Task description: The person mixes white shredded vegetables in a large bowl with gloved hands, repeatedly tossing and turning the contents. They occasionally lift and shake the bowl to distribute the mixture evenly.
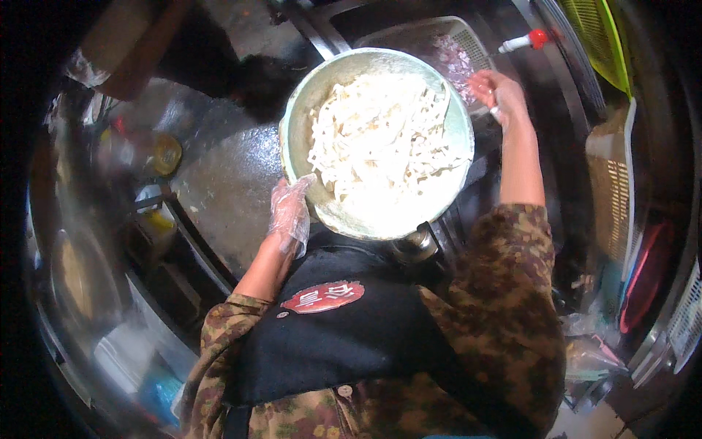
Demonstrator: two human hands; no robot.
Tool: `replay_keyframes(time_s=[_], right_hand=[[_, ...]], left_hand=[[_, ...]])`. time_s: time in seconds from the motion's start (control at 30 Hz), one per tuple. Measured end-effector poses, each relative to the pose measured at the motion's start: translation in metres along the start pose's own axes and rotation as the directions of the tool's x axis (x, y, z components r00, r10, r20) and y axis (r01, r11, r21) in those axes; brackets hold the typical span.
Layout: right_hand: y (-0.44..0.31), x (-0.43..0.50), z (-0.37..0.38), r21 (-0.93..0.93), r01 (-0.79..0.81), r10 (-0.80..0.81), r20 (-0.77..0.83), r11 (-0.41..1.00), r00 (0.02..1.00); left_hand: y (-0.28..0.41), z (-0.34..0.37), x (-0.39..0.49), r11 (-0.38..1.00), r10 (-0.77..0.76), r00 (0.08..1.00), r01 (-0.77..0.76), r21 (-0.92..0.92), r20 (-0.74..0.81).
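Note:
A large round pale-green basin (458,123) stands before me, filled with a heap of pale strips (378,137) that look overexposed. My left hand (289,211), in a clear plastic glove, grips the basin's lower left rim. Just past the right rim is my right hand (496,93), its fingers loosely bent and apart with nothing visible in them. Beneath and beside it, chopped pinkish-white food (454,60) lies in a light plastic basket (466,27). The basin partly hides this basket.
A white bottle with a red cap (524,41) lies beyond my right hand. Along the right stand a yellow-green basket (595,38), a beige basket (609,137) and a red-rimmed item (647,280). Wet floor (230,164) shows at left, near a metal-edged black frame (194,236).

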State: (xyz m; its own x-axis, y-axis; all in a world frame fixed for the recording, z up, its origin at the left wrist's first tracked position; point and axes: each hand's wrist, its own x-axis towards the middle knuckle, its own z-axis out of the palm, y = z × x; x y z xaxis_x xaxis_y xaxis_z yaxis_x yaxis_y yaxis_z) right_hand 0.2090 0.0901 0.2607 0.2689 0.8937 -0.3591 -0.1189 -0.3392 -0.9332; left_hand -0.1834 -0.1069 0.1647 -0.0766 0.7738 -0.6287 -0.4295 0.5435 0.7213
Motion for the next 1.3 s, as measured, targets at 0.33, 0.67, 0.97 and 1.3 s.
replay_keyframes(time_s=[0.33, 0.67, 0.97, 1.3], right_hand=[[-0.012, 0.099, -0.003, 0.893, -0.152, -0.050, 0.190, 0.423, 0.980], [0.007, -0.026, 0.110, 0.354, -0.323, 0.183, 0.376, 0.878, 0.908], [0.029, -0.135, 0.174, -0.185, -0.198, 0.270, 0.649, 0.963, 0.711], [0.016, 0.046, 0.033, 0.723, 0.003, 0.161, -0.158, 0.691, 0.974]], left_hand=[[0.012, 0.002, -0.012, 0.999, 0.049, 0.999, -0.049, 0.018, 0.021], [0.017, -0.004, -0.013, 0.999, 0.047, 0.997, -0.047, -0.005, 0.068], [0.031, -0.009, -0.023, 0.999, 0.023, 0.989, -0.020, -0.027, 0.144], [0.022, -0.012, -0.014, 0.998, 0.042, 0.995, -0.047, 0.052, 0.090]])
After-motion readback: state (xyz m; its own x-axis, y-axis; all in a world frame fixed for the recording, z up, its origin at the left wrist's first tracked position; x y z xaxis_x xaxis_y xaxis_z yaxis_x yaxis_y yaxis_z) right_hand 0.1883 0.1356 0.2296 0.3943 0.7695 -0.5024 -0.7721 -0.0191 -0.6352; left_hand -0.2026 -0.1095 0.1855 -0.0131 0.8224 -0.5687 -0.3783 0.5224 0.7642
